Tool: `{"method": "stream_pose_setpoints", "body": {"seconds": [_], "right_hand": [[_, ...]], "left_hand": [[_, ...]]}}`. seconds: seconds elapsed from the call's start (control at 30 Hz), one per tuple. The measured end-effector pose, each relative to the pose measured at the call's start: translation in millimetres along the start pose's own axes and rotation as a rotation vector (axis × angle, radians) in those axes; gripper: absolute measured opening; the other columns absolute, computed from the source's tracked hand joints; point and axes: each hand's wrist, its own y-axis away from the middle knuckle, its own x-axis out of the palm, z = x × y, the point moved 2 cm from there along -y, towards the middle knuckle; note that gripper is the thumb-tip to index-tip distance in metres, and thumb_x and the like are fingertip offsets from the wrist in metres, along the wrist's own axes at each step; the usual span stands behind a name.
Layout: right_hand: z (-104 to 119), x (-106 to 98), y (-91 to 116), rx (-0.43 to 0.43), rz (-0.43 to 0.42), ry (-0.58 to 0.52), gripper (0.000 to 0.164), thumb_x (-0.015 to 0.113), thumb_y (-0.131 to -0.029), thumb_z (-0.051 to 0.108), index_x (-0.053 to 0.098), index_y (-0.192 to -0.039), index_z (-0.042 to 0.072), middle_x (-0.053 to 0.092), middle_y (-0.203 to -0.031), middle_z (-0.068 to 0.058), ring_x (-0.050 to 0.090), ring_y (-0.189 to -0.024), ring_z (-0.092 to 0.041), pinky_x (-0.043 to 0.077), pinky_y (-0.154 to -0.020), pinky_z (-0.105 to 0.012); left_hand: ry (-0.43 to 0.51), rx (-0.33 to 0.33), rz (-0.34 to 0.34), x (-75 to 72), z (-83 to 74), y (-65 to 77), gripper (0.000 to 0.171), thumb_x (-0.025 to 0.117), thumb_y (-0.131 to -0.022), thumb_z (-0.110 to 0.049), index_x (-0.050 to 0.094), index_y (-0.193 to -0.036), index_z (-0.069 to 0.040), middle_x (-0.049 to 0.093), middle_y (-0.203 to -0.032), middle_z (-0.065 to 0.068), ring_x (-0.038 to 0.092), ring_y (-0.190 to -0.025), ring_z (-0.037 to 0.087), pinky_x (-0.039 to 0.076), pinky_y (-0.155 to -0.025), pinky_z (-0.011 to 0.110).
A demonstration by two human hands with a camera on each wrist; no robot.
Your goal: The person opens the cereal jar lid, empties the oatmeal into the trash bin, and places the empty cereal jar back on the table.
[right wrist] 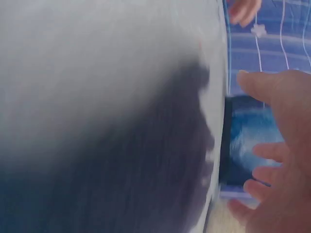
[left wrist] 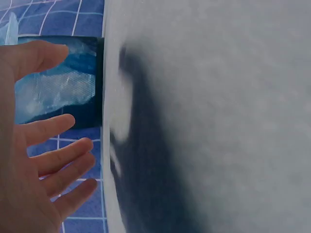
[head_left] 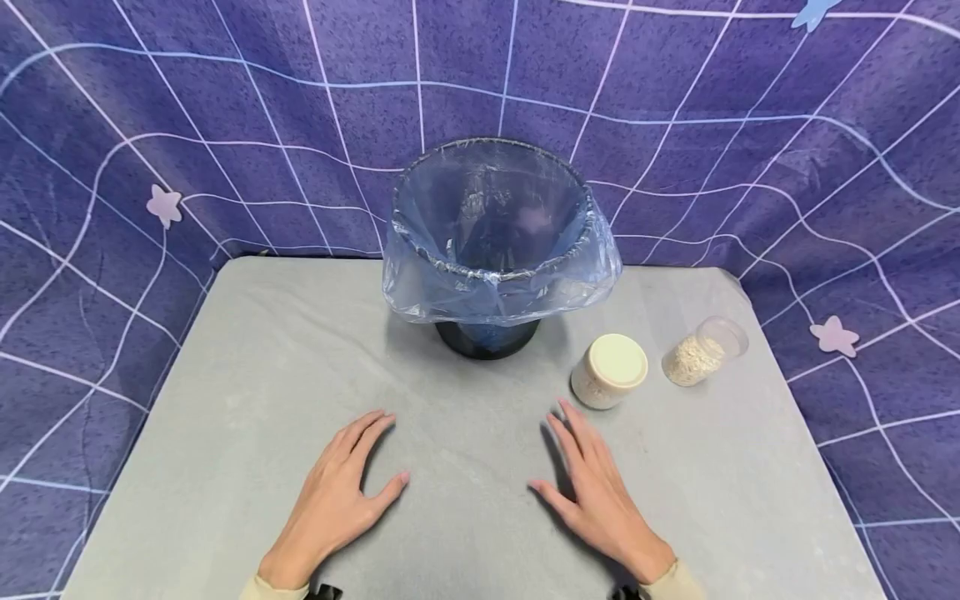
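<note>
My left hand (head_left: 337, 492) hovers over the near left part of the table, fingers spread loosely and thumb apart, holding nothing. Across from it my right hand (head_left: 596, 496) is likewise relaxed and holds nothing, its fingertips just short of a jar with a pale lid (head_left: 609, 372). Right of that jar, a clear container of pale flakes (head_left: 693, 358) leans or lies tilted. At the back middle stands a dark bin (head_left: 487, 340), lined with a translucent blue bag (head_left: 498, 296) folded over its rim. In the left wrist view the bin (left wrist: 58, 92) shows behind the thumb and fingers.
A grey cloth (head_left: 247, 375) covers the table. Purple fabric with a pale grid (head_left: 300, 125) hangs behind it and along both sides, carrying star shapes (head_left: 164, 205). The bin stands close to the table's back edge.
</note>
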Motion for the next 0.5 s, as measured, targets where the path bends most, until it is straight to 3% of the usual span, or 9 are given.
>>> {"method": "stream_pose_setpoints", "body": {"seconds": [0.13, 0.3, 0.37, 0.5], "right_hand": [[-13.5, -14.6, 8.9, 0.045, -0.068, -0.033, 0.081, 0.086, -0.090, 0.030, 0.048, -0.156, 0.004, 0.040, -0.167, -0.017, 0.040, -0.151, -0.037, 0.026, -0.125, -0.042], [-28.4, -26.4, 12.3, 0.143, -0.215, -0.083, 0.066, 0.089, -0.086, 0.015, 0.056, -0.140, -0.002, 0.058, -0.141, -0.017, 0.056, -0.130, -0.033, 0.032, -0.115, -0.023], [-34.7, -29.4, 11.0, 0.200, -0.278, -0.117, 0.064, 0.089, -0.084, 0.008, 0.055, -0.136, -0.006, 0.060, -0.132, -0.018, 0.058, -0.123, -0.034, 0.037, -0.109, -0.024], [-49.7, -34.2, 3.0, 0.296, -0.353, -0.205, 0.074, 0.091, -0.080, 0.002, 0.048, -0.139, -0.012, 0.059, -0.129, -0.026, 0.056, -0.121, -0.041, 0.042, -0.104, -0.040]], "left_hand": [[0.061, -0.043, -0.016, 0.7, 3.9, 1.8, 0.076, 0.086, -0.090, -0.041, 0.054, -0.155, -0.020, 0.053, -0.157, 0.003, 0.050, -0.142, 0.030, 0.043, -0.110, 0.057], [0.163, -0.148, 0.005, 2.7, 6.5, -2.1, 0.071, 0.083, -0.094, -0.042, 0.053, -0.155, -0.022, 0.052, -0.156, 0.004, 0.048, -0.144, 0.032, 0.041, -0.111, 0.061], [0.211, -0.187, -0.004, 3.4, 7.0, -5.8, 0.068, 0.082, -0.095, -0.041, 0.054, -0.154, -0.021, 0.054, -0.154, 0.005, 0.050, -0.143, 0.033, 0.041, -0.111, 0.060], [0.314, -0.238, -0.073, 3.9, 7.5, -15.6, 0.063, 0.083, -0.095, -0.032, 0.057, -0.150, -0.016, 0.060, -0.146, 0.007, 0.057, -0.135, 0.030, 0.042, -0.110, 0.048]]}}
